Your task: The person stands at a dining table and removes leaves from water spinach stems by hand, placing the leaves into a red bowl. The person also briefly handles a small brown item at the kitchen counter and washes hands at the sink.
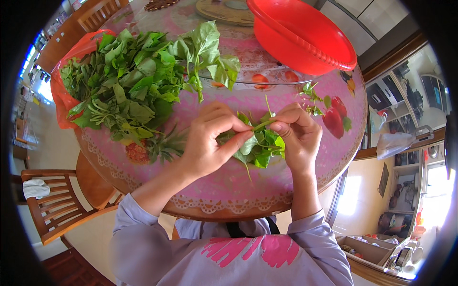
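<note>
My left hand (214, 137) pinches one end of a short green stem (263, 124) between thumb and forefinger. The stem's other end is between the thumb and fingers of my right hand (298, 134). Below and behind the stem, a small pile of green leaves and stems (263, 157) lies on the table's pink patterned cover (229, 187), partly hidden by my hands. A large heap of leafy greens (132, 78) rests to the left, partly in a red plastic bag (62, 103). Small sprigs (311, 94) lie beyond my right hand.
A red plastic basin (304, 39) stands at the back right of the round table. Behind it to the left is a round board (223, 12), with a brown trivet (161, 4) farther left. A wooden chair (59, 203) bearing a white cloth (35, 188) is at the left.
</note>
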Demonstrator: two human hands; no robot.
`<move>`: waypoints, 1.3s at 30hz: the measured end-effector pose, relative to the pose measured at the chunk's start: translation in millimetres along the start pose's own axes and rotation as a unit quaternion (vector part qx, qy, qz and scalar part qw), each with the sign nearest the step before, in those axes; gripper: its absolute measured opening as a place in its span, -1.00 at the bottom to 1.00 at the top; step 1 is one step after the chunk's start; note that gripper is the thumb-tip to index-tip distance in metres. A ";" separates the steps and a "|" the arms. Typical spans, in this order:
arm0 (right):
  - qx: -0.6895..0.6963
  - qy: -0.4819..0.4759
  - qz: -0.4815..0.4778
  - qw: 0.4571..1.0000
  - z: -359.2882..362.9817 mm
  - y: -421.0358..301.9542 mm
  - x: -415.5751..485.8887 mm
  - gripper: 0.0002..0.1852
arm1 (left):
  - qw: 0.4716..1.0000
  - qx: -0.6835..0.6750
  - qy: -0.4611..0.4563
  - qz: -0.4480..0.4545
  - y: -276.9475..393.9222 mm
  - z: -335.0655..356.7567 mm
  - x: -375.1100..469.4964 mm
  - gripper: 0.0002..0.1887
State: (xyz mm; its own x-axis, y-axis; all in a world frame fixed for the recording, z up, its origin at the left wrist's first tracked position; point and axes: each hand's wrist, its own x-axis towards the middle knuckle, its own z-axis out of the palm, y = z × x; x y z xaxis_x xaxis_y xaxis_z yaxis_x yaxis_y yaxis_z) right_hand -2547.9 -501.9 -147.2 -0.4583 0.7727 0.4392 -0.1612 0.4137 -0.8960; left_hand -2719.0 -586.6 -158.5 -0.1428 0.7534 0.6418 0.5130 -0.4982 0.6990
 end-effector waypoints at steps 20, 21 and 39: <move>-0.144 0.131 -0.002 0.981 -3.0 4.2 3.5 -0.91 | 0.969 -0.163 0.084 -0.166 1.2 -19.0 3.8 -0.88; -0.116 0.128 -0.007 0.985 -3.5 5.8 2.8 -0.91 | 0.972 -0.150 0.042 -0.175 0.3 -18.6 2.4 -0.86; -0.148 -0.083 0.026 0.985 -1.8 -6.3 2.7 -0.89 | 0.993 -0.035 -0.040 -0.107 -0.9 -11.5 1.1 -0.93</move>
State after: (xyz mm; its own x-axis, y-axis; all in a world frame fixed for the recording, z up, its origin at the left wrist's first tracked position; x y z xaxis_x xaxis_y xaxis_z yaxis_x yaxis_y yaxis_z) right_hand -2546.6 -501.6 -140.2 -0.5996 0.7179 0.3537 0.1176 0.5162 -0.8484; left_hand -2729.3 -590.2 -154.9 -0.1724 0.8759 0.4506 0.4171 -0.3495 0.8390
